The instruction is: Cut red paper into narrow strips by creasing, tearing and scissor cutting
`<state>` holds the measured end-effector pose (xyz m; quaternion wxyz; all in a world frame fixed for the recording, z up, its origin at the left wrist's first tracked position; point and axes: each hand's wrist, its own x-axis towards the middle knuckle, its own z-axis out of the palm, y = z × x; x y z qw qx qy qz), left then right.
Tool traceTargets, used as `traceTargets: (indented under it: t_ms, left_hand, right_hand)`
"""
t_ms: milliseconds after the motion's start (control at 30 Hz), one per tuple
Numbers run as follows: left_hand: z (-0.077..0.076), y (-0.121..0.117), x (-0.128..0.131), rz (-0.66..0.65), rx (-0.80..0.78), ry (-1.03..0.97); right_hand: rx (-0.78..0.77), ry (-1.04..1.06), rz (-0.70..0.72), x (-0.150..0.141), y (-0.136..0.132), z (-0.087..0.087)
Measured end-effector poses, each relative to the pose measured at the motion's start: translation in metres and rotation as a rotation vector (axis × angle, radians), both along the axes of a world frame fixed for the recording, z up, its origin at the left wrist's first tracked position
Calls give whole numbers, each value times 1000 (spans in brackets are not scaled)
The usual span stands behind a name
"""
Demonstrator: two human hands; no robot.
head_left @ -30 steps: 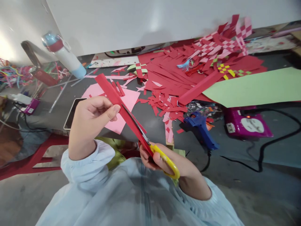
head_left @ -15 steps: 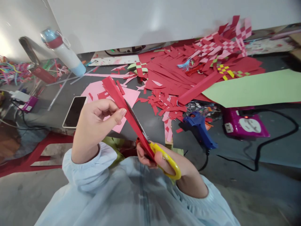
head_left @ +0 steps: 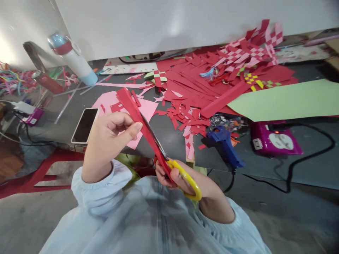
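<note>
My left hand point(head_left: 113, 135) pinches a long red paper strip point(head_left: 129, 102) between thumb and fingers, a little below its upper end. The strip slants down to the right toward my lap, in front of the table edge. My right hand point(head_left: 172, 176) is closed round the yellow handles of a pair of scissors point(head_left: 189, 181). Their blades lie along the strip, with the tips close to my left thumb. The strip's lower end passes by my right fingers, which partly hide it. Beneath my left hand lies a pink paper sheet point(head_left: 147, 107) with red scraps on it.
Red paper scraps point(head_left: 185, 116) and woven red-and-pink pieces point(head_left: 238, 53) cover the table's middle and back. A blue glue gun point(head_left: 225, 144), a purple box point(head_left: 278, 141) with a black cable, and a green sheet point(head_left: 288, 100) lie right. Left are a phone point(head_left: 84, 125) and a bottle point(head_left: 75, 63).
Since a second ago, my left hand and the strip's upper end have shifted slightly right, and the scissor blades look closer together. Over the last half second hardly anything has moved.
</note>
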<state>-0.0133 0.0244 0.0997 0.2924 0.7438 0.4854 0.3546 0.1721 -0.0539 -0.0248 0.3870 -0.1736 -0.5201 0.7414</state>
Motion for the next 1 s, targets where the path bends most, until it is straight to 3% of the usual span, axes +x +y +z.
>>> traceTargets:
  t_ms: [1000]
  left_hand:
    - [-3,0,-4,9,-78,-36]
  right_hand:
    - [29,-116,-49,6,-1,-5]
